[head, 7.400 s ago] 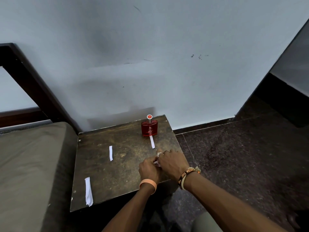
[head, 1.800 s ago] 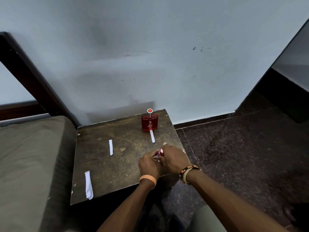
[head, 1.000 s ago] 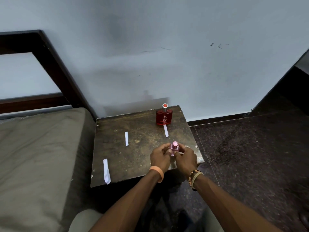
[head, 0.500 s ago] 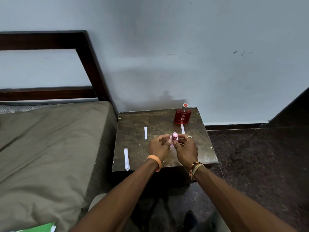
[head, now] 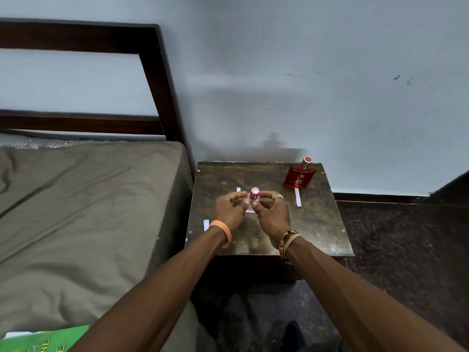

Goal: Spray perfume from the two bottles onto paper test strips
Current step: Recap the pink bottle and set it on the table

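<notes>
Both hands are on the pink bottle [head: 254, 196] now, and it stands upright on the table [head: 318, 226], well to the left of the red bottle [head: 299, 177] and nearer the person. The left hand [head: 228, 209] curls round its left side and the right hand [head: 272, 212] round its right, thumbs meeting in front. That's a steadying hold, I'd say. It's a small bottle with the pink cap on top, and two hands keep it from tipping while the cap is worked. I can't tell whether the cap is loose yet.

The red bottle is parked at the back by the wall, out of the way, with one strip [head: 298, 198] lying just in front of it, reaching toward the person. It looks laid out ready for its own spray. A middle strip [head: 238, 189] peeks out further left of the red bottle, just behind the left hand's fingers. An edge strip [head: 206, 224] lies further left again, half hidden by the left wrist. One paper per position, it seems, and the pink bottle is set among them. The bed [head: 88, 199] runs along beyond that.

Against a few seconds back, the hands were bunched closer to the red bottle, in front of its strip, and no pink bottle showed. Now it's in plain sight and the pair has moved left. The red bottle and all three strips haven't budged. In the last half second the hold has barely altered.
</notes>
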`<state>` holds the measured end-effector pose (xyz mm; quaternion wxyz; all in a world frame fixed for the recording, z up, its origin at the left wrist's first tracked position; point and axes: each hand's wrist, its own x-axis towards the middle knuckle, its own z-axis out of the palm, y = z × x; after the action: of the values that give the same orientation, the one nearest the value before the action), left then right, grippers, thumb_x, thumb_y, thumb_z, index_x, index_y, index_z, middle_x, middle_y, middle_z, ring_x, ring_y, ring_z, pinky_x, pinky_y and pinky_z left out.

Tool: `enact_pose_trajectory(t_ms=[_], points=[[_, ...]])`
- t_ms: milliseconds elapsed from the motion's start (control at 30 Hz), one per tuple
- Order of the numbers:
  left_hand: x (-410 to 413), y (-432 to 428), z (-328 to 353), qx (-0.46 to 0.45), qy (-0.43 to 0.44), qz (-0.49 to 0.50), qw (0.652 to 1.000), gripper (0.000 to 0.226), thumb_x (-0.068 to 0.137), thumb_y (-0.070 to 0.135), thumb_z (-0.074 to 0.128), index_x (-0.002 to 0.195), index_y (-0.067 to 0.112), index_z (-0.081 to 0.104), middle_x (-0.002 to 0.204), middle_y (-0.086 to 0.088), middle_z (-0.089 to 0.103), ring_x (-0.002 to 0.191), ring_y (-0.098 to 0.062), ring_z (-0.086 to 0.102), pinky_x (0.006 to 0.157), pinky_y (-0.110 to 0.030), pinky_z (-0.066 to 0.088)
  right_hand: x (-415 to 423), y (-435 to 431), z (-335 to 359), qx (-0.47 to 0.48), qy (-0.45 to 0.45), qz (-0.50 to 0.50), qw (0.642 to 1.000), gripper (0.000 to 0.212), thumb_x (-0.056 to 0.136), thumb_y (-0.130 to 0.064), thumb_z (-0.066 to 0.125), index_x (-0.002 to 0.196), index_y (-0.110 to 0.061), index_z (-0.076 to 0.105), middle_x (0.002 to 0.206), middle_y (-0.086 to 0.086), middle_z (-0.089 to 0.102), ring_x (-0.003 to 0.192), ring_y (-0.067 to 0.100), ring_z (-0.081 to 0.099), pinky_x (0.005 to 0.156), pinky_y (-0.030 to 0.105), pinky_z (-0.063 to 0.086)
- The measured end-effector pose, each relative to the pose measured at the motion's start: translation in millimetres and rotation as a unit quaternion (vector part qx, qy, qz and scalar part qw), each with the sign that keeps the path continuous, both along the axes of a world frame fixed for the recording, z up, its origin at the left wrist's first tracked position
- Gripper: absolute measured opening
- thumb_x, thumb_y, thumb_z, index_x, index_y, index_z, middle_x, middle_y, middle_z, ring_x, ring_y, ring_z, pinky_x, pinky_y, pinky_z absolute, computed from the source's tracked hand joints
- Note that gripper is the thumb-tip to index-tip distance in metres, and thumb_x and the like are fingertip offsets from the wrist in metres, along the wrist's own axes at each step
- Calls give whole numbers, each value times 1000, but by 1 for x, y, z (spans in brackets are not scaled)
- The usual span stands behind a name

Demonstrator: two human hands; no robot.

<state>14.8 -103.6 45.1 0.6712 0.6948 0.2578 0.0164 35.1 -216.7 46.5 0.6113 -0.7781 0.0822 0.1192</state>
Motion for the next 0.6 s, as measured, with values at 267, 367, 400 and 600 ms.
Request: enact_pose_trajectory(t_ms=[267, 367, 400, 600], points=[[37, 22, -3, 17, 1, 29, 999, 28, 89, 5, 66, 117, 4, 68, 109, -14, 71, 94, -19, 66, 93, -36, 55, 38, 28, -5, 20, 13, 5, 1000, 31, 85, 1, 64, 106, -21, 61, 110, 8, 71, 102, 22, 67, 94, 46, 55], [55, 32, -4, 26, -2, 35, 999, 27, 87, 4, 68, 114, 3, 69, 110, -15, 72, 94, -19, 67, 96, -36, 54, 52, 36, -5, 29, 12, 21, 999, 34, 81, 4, 63, 107, -18, 60, 110, 11, 70, 102, 25, 67, 90, 44, 56], [59, 34, -5, 25, 0, 38, 999, 26, 87, 4, 68, 114, 3, 70, 110, -15, 72, 97, -22, 68, 97, -38, 53, 56, 38, -5, 29, 12, 23, 999, 35, 81, 5, 63, 107, -17, 60, 109, 11, 71, 101, 25, 68, 89, 45, 56], [78, 45, -14, 9, 15, 43, 999, 26, 87, 3, 68, 112, 5, 70, 106, -13, 73, 100, -25, 69, 97, -41, 54, 76, 49, -12, 24, 14, 26, 999, 36, 79, 4, 66, 108, -17, 60, 107, 8, 70, 100, 23, 68, 91, 48, 56]])
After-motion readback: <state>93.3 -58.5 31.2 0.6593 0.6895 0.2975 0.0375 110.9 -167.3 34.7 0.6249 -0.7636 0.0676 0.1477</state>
